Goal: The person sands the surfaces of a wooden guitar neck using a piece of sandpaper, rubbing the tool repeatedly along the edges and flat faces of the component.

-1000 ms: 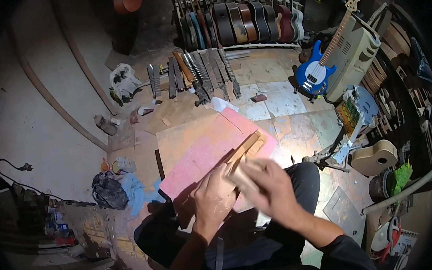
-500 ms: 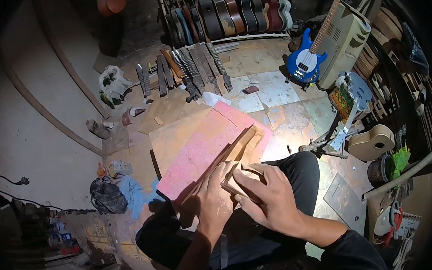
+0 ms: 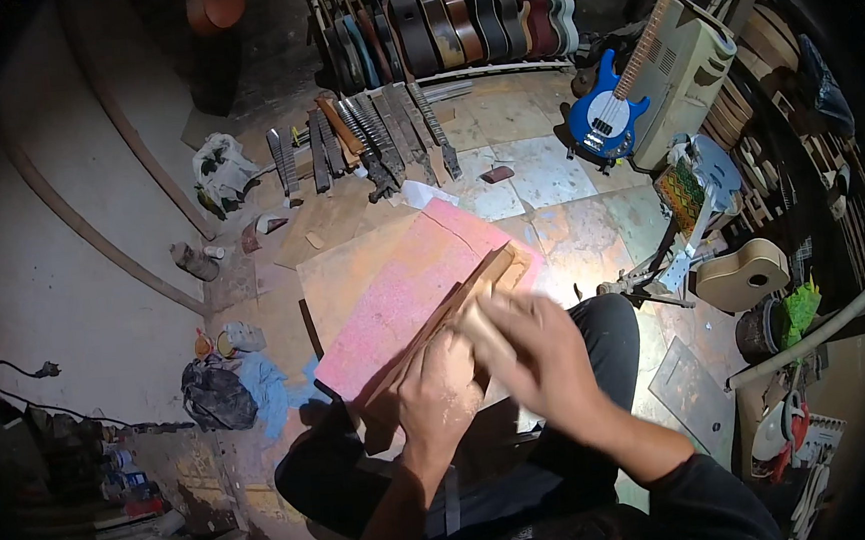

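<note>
A long piece of pale wood (image 3: pixel 500 265) lies slanted over the pink board (image 3: pixel 385 308), its far end pointing up and to the right. My left hand (image 3: pixel 439 390) is closed around the nearer part of this wood, with pale dust on its skin. In my right hand (image 3: pixel 544 352), smeared by motion, is a small tan block (image 3: pixel 485 335), pressed at the wood just beyond my left fingers. Whether the block is bare wood or wrapped in something, I cannot tell. My hands hide the middle of the long piece.
My dark-trousered knees lie on both sides of the work. Ahead are several guitar necks (image 3: pixel 383 138) and a rack of guitars (image 3: pixel 456 33). A blue bass guitar (image 3: pixel 607 117) stands at the right, with an acoustic guitar body (image 3: pixel 741 276) nearer. A black bag (image 3: pixel 218 393) sits left.
My right hand has moved slightly up and away along the wood with the tan block, now blurred. My left hand keeps its hold, shifted a little nearer to me.
</note>
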### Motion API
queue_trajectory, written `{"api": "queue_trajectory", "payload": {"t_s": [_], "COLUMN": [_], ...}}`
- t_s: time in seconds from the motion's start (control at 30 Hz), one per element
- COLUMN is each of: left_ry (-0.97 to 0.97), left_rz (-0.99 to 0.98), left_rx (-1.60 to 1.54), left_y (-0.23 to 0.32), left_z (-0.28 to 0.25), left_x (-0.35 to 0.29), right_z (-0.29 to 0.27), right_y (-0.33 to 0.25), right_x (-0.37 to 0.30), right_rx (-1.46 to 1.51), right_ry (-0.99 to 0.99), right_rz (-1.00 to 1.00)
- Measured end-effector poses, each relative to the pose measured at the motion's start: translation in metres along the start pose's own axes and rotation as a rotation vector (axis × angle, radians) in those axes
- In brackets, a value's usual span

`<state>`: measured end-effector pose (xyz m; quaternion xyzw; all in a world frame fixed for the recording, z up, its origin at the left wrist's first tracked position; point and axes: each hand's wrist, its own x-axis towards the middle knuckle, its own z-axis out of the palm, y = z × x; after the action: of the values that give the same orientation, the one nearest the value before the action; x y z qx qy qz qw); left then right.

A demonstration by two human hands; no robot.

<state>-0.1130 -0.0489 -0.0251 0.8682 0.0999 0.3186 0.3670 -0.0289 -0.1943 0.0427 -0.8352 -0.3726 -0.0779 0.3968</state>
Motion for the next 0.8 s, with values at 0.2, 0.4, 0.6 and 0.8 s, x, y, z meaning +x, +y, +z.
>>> {"api": "queue_trajectory", "payload": {"t_s": [0.2,0.4,0.6,0.8], "left_ry": [-0.016,-0.007,-0.08,-0.054], "left_rz": [0.004,-0.016,-0.084,-0.019], "left_rx": [-0.033,-0.195,-0.169,-0.172], "left_y": [0.011,-0.005,-0.011,-0.022], "left_z": [-0.002,0.008,0.005,0.025], "left_x": [0.002,-0.004,-0.009,-0.021], "right_z": [0.009,-0.008,-0.016,-0.001], "right_y": [0.022,0.001,-0.016,0.03], "right_x": [0.014,-0.016,-0.016,-0.002], "right_rx": [0.493,0.03,0.001,0.406], "right_ry": [-0.047,-0.01,-0.055,-0.076], "right_rz": [0.378,-0.033,-0.025,0.372]}}
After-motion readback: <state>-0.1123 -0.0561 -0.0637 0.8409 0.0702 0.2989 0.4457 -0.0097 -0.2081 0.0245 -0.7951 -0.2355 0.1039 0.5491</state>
